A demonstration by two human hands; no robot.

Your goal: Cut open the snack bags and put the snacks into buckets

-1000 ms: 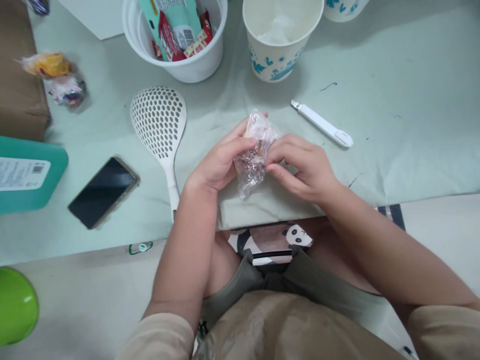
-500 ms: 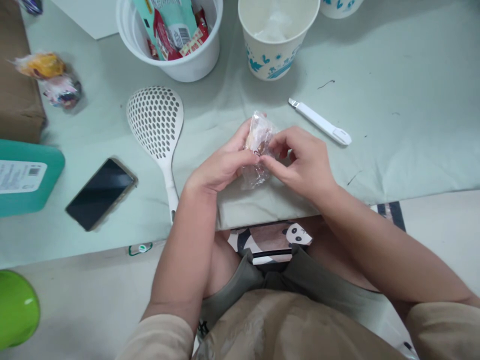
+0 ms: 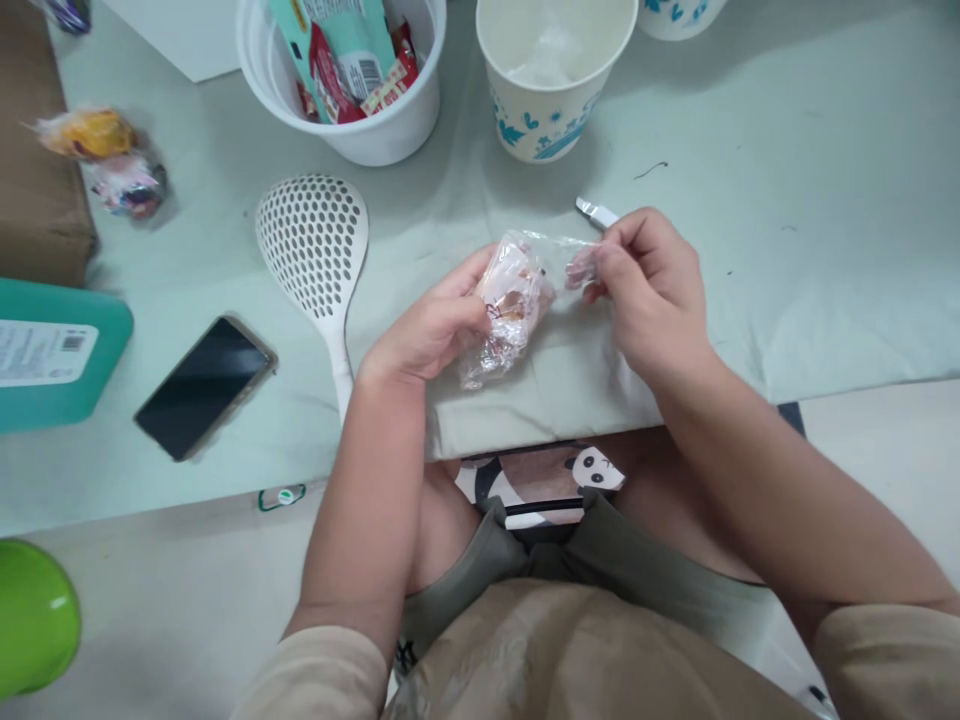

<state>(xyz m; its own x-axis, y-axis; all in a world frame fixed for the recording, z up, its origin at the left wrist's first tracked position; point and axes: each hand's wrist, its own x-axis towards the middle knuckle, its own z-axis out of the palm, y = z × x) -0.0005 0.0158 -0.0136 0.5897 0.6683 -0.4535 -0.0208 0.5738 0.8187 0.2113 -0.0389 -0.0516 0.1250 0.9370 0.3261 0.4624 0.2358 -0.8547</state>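
Note:
A small snack in a clear crinkly wrapper [image 3: 507, 300] sits between both my hands, just above the pale green tablecloth [image 3: 787, 250] near its front edge. My left hand [image 3: 427, 328] is closed around the wrapped body from the left. My right hand [image 3: 651, 290] pinches the wrapper's far end and holds it stretched out to the right. A white box cutter [image 3: 592, 211] lies on the table, mostly hidden behind my right hand.
A white slotted ladle [image 3: 316, 255] and a dark phone [image 3: 204, 384] lie to the left. A white tub of packets [image 3: 346, 70] and a patterned paper cup [image 3: 551, 75] stand at the back. A teal box [image 3: 52, 350], wrapped sweets [image 3: 101, 155] and a green ball [image 3: 34, 615] are far left.
My right hand has moved right and up, stretching the wrapper's end away from the snack. It now covers most of the box cutter. My left hand stayed in place.

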